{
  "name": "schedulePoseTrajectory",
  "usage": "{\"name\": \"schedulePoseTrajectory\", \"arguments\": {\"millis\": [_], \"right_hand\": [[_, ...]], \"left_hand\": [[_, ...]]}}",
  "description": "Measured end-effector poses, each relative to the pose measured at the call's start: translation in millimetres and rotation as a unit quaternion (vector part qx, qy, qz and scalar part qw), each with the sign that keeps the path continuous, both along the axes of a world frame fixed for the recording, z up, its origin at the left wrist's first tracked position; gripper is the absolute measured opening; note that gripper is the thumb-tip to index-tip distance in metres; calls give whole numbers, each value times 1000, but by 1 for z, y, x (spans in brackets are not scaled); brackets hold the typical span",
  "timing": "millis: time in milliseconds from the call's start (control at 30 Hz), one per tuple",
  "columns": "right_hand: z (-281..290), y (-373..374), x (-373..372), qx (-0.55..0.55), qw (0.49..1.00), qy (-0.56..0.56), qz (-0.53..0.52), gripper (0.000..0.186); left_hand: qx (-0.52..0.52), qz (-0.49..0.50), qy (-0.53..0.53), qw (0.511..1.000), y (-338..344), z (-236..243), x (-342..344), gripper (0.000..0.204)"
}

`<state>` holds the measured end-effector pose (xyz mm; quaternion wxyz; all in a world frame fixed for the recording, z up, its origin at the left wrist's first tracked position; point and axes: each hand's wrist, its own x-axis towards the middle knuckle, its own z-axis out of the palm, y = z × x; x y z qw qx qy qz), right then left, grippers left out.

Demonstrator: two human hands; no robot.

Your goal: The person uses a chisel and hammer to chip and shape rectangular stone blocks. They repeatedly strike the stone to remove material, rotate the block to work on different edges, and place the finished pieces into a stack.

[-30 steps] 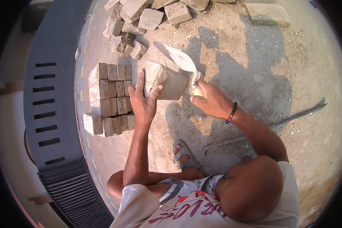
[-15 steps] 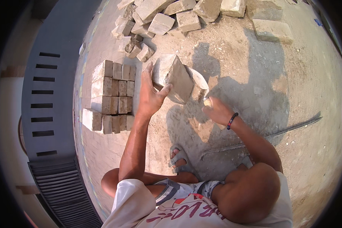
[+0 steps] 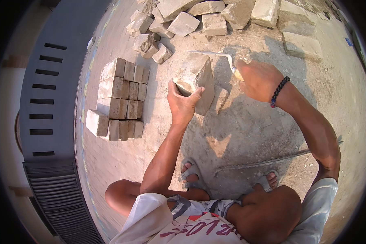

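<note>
My left hand (image 3: pixel 180 105) grips a pale, rough-edged block (image 3: pixel 199 77) from its near end, thumb on one side and fingers round the other. The block is held tilted in front of me. In my right hand (image 3: pixel 261 80) is a trowel (image 3: pixel 220 54), its light handle inside closed fingers. The thin metal blade, seen nearly edge-on, lies across the far end of the block; whether it touches cannot be told. A smaller block piece (image 3: pixel 220 99) shows just right of the held block, partly hidden by it.
Left of my hand stands a neat stack of blocks (image 3: pixel 114 87). A loose heap of blocks (image 3: pixel 184 24) spreads at the far side, with a large block (image 3: pixel 301 46) at far right. A ribbed rod (image 3: pixel 264 162) lies near my sandalled feet. A grey gate (image 3: pixel 49 118) borders the left.
The trowel has swung up from the block's right side to across its far end. My left hand has moved right and turned the block. My right arm now reaches farther out.
</note>
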<state>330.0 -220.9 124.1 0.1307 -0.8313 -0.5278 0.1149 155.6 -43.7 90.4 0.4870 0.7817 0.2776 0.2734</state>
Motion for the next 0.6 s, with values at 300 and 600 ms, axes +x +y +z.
{"name": "schedulePoseTrajectory", "arguments": {"millis": [300,600], "right_hand": [[11,-5,14,-40,999,-16,-16,39],[13,-20,-9,9,999,-1,37,33]], "left_hand": [[-9,11,-1,1000,4,1,0,57],[48,19,35,998,9,0,-3,75]]}}
